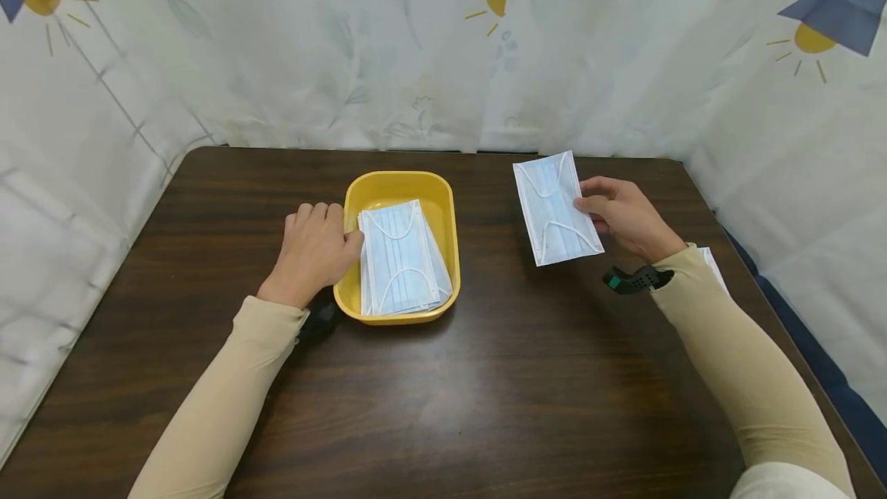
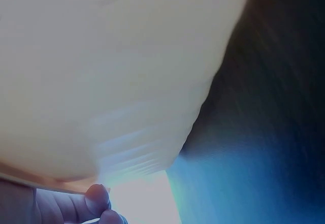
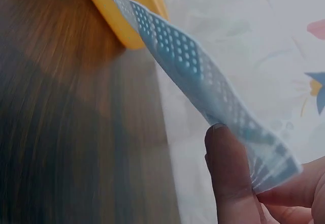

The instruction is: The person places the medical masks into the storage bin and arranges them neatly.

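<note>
A yellow plastic tray (image 1: 454, 252) stands left of the table's middle and holds a small pile of light blue face masks (image 1: 400, 256). My left hand (image 1: 310, 256) grips its left rim. In the left wrist view the tray's outer wall (image 2: 111, 71) fills much of the picture, with fingertips (image 2: 96, 198) curled at the rim. To the right of the tray, above the table, my right hand (image 1: 627, 218) pinches one face mask (image 1: 554, 214) by its right edge. In the right wrist view that mask (image 3: 177, 56) appears nearly edge-on.
A white edge of something (image 1: 714, 268) shows from behind my right forearm; the rest of it is hidden. The dark wooden table (image 1: 443, 399) ends at the back against a white patterned curtain (image 1: 312, 45), which also hangs at both sides.
</note>
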A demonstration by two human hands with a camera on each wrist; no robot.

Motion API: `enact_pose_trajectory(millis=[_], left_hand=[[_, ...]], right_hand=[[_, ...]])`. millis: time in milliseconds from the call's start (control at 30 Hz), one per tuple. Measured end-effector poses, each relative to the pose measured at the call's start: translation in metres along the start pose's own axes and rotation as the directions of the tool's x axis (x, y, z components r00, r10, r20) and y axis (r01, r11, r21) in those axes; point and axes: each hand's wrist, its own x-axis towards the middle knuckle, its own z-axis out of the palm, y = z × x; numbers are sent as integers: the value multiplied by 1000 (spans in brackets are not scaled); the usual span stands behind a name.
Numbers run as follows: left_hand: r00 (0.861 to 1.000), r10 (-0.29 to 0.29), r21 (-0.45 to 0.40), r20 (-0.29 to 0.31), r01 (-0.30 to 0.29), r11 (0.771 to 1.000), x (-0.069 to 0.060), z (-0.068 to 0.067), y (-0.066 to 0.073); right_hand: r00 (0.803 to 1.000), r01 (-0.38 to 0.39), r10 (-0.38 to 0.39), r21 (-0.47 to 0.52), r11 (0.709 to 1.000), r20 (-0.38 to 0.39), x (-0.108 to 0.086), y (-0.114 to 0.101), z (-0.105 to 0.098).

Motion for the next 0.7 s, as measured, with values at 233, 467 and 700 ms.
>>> enact_pose_trajectory(millis=[233, 467, 700], left_hand=[[1000, 4, -7, 2, -4, 1000, 0, 0, 1], [1000, 0, -7, 12, 0, 1000, 0, 0, 0], [999, -17, -8, 31, 17, 1000, -1, -1, 1]], right_hand=[[999, 21, -22, 42, 999, 25, 1, -12, 11], [998, 45, -48, 66, 997, 47, 1, -23, 21], [995, 71, -78, 98, 993, 64, 3, -33, 32]])
